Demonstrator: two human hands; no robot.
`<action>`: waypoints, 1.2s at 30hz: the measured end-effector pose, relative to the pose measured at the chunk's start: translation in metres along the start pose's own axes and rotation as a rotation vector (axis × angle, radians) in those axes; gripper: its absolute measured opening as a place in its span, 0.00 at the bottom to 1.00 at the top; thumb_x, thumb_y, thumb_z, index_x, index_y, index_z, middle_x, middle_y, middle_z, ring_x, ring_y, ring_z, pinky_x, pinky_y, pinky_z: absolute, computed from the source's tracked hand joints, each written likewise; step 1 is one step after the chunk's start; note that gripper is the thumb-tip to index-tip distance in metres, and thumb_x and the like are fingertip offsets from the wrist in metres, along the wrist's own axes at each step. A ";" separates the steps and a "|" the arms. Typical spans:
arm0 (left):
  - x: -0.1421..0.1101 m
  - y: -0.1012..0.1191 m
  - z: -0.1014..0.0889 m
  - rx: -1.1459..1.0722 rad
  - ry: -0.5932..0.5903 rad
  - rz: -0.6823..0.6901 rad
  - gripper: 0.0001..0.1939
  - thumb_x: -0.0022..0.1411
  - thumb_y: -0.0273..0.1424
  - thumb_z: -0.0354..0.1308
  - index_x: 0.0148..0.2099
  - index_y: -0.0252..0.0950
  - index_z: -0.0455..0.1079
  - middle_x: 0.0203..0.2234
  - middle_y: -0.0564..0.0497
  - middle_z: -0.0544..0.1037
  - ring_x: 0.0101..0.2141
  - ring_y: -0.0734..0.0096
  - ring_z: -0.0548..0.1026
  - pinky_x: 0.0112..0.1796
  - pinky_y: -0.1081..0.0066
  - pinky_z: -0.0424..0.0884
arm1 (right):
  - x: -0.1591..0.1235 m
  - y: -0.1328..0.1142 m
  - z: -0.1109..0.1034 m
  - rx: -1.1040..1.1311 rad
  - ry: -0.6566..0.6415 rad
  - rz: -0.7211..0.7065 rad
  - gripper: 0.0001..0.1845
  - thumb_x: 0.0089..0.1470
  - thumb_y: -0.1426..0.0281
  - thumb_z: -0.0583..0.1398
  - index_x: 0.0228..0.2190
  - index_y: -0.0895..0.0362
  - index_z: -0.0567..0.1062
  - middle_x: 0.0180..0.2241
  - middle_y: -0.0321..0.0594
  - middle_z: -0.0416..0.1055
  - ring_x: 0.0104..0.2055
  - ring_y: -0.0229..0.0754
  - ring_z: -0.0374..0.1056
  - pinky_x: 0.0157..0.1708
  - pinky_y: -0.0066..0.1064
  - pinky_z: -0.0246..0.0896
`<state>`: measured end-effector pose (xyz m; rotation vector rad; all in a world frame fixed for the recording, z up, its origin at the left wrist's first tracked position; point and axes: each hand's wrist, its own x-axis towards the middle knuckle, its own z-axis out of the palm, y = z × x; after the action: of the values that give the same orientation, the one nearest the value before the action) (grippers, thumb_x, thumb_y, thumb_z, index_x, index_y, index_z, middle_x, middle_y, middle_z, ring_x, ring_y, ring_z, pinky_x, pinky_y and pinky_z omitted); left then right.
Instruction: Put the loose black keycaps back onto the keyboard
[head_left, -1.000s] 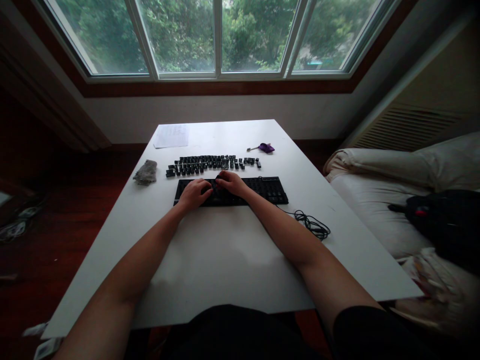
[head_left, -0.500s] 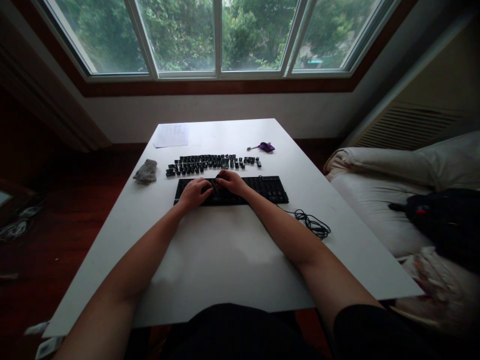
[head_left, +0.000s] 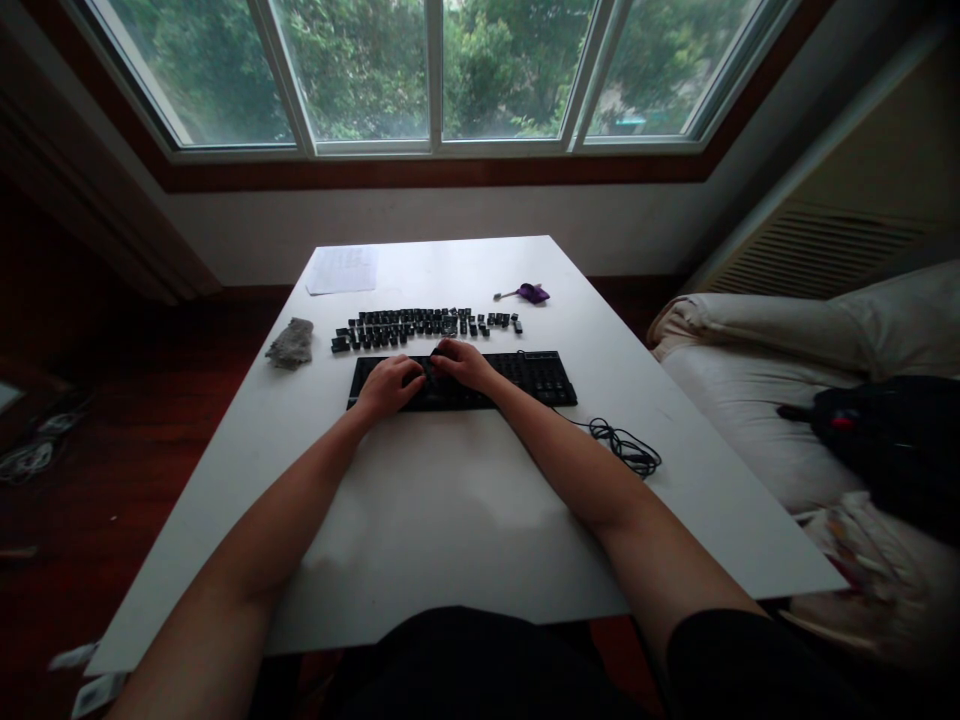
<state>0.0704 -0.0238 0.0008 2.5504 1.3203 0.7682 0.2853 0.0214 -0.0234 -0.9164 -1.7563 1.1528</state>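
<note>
A black keyboard (head_left: 536, 378) lies across the middle of the white table. Over its left part rests my left hand (head_left: 390, 386), with a gap between thumb and fingers and nothing visible in it. Close beside it, my right hand (head_left: 463, 364) is closed, its fingertips pinching a small dark keycap (head_left: 435, 352) at the keyboard's upper edge. My fingers partly hide the keycap and the keys below. Just beyond the keyboard, many loose black keycaps (head_left: 409, 328) stand in uneven rows.
A grey cloth (head_left: 291, 344) lies left of the keycaps, and a sheet of paper (head_left: 342, 270) at the far left corner. A small brush (head_left: 506, 295) and a purple object (head_left: 533, 293) lie at the back right. The coiled cable (head_left: 626, 448) sits right of the keyboard.
</note>
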 end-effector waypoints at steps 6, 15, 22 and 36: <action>0.000 0.000 0.002 0.009 0.006 0.002 0.10 0.66 0.37 0.55 0.43 0.40 0.74 0.37 0.48 0.75 0.41 0.61 0.73 0.44 0.61 0.68 | 0.001 0.003 0.000 -0.027 0.007 -0.020 0.12 0.53 0.59 0.62 0.32 0.55 0.69 0.27 0.34 0.75 0.30 0.41 0.74 0.34 0.33 0.70; 0.000 -0.001 0.002 0.016 0.006 -0.005 0.10 0.66 0.38 0.55 0.43 0.40 0.74 0.38 0.48 0.75 0.40 0.61 0.73 0.44 0.61 0.68 | 0.001 0.002 -0.001 0.000 -0.001 0.004 0.14 0.52 0.58 0.63 0.33 0.55 0.70 0.27 0.35 0.75 0.29 0.40 0.73 0.33 0.33 0.69; 0.000 -0.001 0.002 -0.004 0.009 -0.010 0.10 0.66 0.38 0.55 0.43 0.40 0.74 0.38 0.47 0.75 0.40 0.61 0.73 0.43 0.61 0.68 | 0.001 0.003 0.000 -0.010 0.010 -0.004 0.13 0.52 0.58 0.62 0.32 0.55 0.70 0.27 0.35 0.75 0.30 0.41 0.74 0.34 0.34 0.70; 0.000 -0.002 0.004 -0.005 0.012 -0.017 0.10 0.65 0.37 0.56 0.43 0.40 0.74 0.37 0.47 0.75 0.40 0.61 0.72 0.43 0.62 0.67 | 0.000 0.001 0.000 -0.016 0.005 0.004 0.13 0.52 0.59 0.63 0.32 0.55 0.70 0.28 0.36 0.76 0.30 0.42 0.74 0.35 0.34 0.70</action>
<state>0.0709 -0.0223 -0.0036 2.5316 1.3405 0.7834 0.2858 0.0221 -0.0247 -0.9317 -1.7629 1.1390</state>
